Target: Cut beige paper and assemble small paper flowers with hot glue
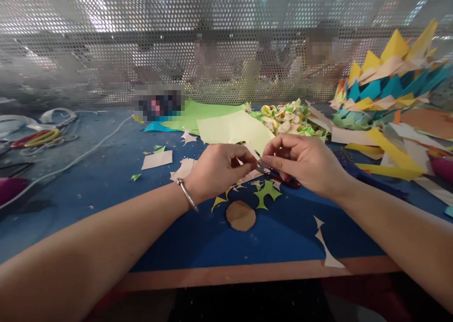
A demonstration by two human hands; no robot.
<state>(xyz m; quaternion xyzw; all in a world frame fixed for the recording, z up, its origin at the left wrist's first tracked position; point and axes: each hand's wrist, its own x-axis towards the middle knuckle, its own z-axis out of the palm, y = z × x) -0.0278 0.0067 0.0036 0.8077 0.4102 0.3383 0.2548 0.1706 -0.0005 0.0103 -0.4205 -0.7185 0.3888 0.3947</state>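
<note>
My left hand (215,171), a silver bangle on its wrist, and my right hand (304,164) meet over the blue table (106,185). Both pinch a small pale pink paper piece (249,175) between thumb and fingertips, just above the tabletop. Red-handled scissors (288,181) show under my right palm; whether the hand touches them I cannot tell. A round brown paper disc (240,215) and green star-shaped scraps (268,192) lie just in front of my hands.
A pale yellow sheet (233,126) and a heap of folded paper flowers (286,117) lie behind my hands. Stacked coloured paper (385,77) fills the right side. Scissors (35,138) and a white cable (88,150) lie left. A perforated screen (226,39) closes the back, with people beyond.
</note>
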